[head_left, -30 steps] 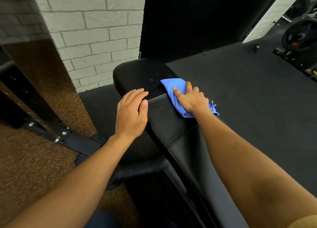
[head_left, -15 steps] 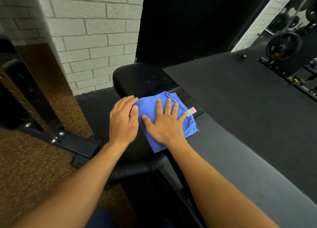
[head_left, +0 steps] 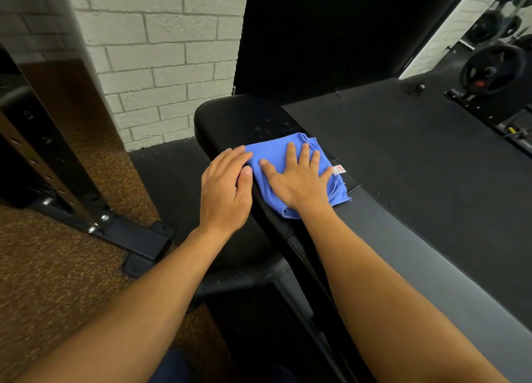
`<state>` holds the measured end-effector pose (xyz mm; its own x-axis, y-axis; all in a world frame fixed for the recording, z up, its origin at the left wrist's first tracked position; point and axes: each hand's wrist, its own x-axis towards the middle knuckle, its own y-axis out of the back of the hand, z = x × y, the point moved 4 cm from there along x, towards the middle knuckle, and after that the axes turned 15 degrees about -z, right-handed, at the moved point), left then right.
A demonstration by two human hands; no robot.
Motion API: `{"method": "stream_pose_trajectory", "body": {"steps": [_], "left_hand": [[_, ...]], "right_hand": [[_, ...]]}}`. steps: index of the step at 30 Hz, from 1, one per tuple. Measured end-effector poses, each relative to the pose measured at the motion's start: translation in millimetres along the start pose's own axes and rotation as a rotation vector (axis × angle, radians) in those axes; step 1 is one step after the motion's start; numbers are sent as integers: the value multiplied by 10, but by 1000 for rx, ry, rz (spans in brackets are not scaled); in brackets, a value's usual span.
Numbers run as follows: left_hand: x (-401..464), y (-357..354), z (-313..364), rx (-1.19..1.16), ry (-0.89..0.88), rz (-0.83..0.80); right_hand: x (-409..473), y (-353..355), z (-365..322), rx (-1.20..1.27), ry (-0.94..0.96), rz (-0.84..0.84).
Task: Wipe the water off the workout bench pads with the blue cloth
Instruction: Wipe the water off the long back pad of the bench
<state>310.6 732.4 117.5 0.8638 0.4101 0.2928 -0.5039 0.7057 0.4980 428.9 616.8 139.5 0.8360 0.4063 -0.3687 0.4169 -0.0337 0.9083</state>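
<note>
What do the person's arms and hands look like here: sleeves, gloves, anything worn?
Both forearms are bare all the way to the frame's lower edge; no sleeve shows. The left hand and right hand wear no gloves. No watch, wristband or ring shows on either. Nails look short and plain. No markings are visible on the arms.

Blue cloth (head_left: 276, 155) flat on black bench pad (head_left: 239, 117)

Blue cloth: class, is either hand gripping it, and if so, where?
No grip: the right hand presses flat on the blue cloth's middle; the left hand rests beside it on the bench pad.
</note>
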Motion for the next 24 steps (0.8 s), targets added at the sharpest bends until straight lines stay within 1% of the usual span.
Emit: {"method": "stream_pose_trajectory", "body": {"steps": [9, 12, 14, 16, 18, 20, 22, 24], "left_hand": [[29, 85, -54, 37, 43, -18], [-6, 156, -43, 66, 34, -24], [9, 157, 14, 71, 30, -22], [88, 118, 119, 27, 54, -9], [238, 73, 252, -26, 88, 17], [388, 31, 383, -31, 103, 25], [484, -19, 466, 1, 104, -26], [540, -58, 466, 4, 119, -106]], "right_hand": [[518, 329, 254, 48, -102, 24], [613, 417, 359, 95, -125, -45], [619, 497, 410, 144, -88, -123], [577, 585, 439, 197, -32, -181], [470, 606, 438, 151, -14, -192], [344, 523, 408, 1, -4, -148], [169, 381, 365, -80, 7, -122], [-35, 323, 311, -26, 45, -100]]}}
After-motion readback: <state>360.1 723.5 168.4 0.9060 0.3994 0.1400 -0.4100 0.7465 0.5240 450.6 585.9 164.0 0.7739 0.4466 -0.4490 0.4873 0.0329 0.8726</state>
